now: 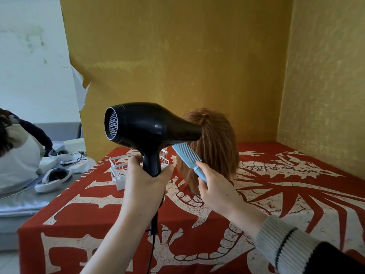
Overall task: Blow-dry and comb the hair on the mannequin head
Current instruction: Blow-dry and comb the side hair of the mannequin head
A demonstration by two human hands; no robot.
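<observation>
The left hand [145, 179] has its fingers wrapped round the handle of a black hairdryer [150, 127], nozzle aimed at the mannequin head's auburn hair [215, 143]. The right hand [215, 186] has its fingers clamped on a light blue comb [188, 157], teeth against the hair. The head stands on a red patterned surface [276, 194], a white basket [120, 171] beside it.

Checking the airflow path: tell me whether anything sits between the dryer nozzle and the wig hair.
Nothing visible does. The hair dryer nozzle meets the mannequin's hair directly; the blue comb lies just below it, against the hair.
</observation>
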